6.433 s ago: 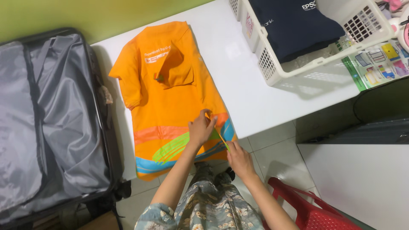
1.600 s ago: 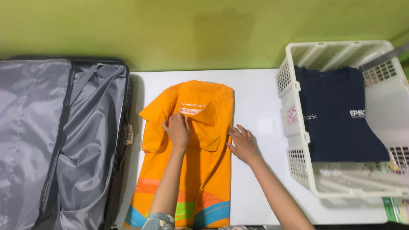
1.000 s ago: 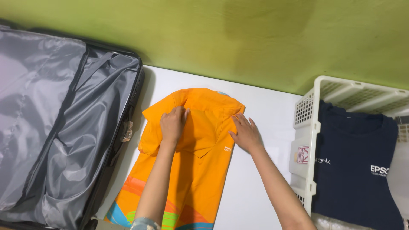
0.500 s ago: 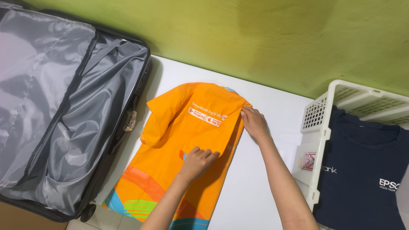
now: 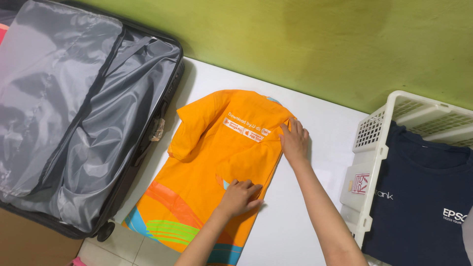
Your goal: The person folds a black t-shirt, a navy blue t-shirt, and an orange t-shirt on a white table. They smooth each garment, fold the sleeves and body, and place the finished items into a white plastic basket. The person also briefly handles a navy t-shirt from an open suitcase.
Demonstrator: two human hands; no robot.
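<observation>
both hands lie flat and unclenched on the orange shirt (image 5: 217, 162), grasping nothing: the left hand (image 5: 240, 197) presses palm down on the folded right-hand edge of the cloth about halfway along its length, and the right hand (image 5: 294, 143) rests with spread fingers on the upper right corner, near the shoulder and the small printed patch. the shirt lies lengthwise on the white table (image 5: 325, 128), back side up, one sleeve sticking out on the left and its striped hem hanging over the near table edge. its folded right edge runs in a fairly straight line between the two hands. to the left, the shirt's sleeve comes close to the open grey suitcase (image 5: 74, 113), whose lined lid lies spread out beside the table; only a narrow strip of table shows between them. to the right, a wide bare band of table separates the shirt from the white laundry basket (image 5: 374, 143), which holds a dark navy shirt (image 5: 423, 197). beyond the collar, a strip of free table reaches the green wall (image 5: 295, 44).
</observation>
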